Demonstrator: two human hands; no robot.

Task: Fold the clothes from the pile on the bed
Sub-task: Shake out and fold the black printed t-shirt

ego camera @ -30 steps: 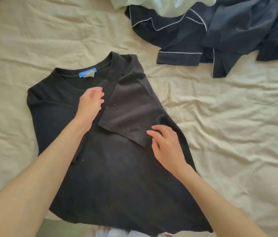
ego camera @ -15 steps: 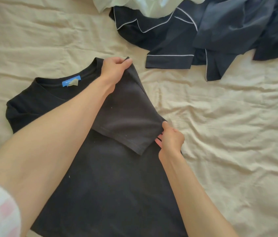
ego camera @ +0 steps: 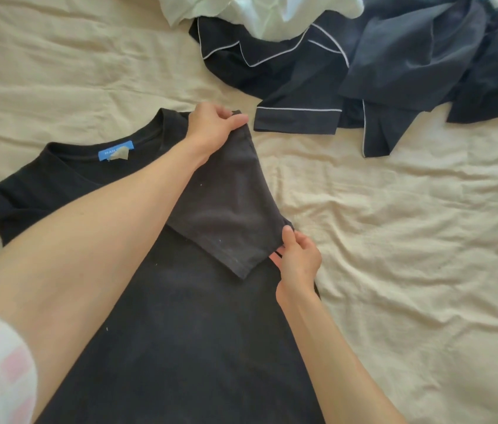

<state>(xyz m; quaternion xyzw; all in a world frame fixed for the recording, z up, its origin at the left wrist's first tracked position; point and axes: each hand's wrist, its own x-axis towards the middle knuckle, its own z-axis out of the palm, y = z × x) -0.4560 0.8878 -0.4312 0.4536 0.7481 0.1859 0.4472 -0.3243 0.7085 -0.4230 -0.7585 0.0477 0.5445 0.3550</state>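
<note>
Left hand (ego camera: 215, 125) pinches the top corner of the black shirt (ego camera: 180, 332) at the shoulder. Right hand (ego camera: 298, 264) grips the shirt's side edge just below the folded-in sleeve (ego camera: 226, 215), though its fingertips are hard to see. Between both hands the sleeve lies flat on the shirt. Past the left hand sits the pile (ego camera: 379, 62) of dark and white clothes on the bed (ego camera: 409, 255).
</note>
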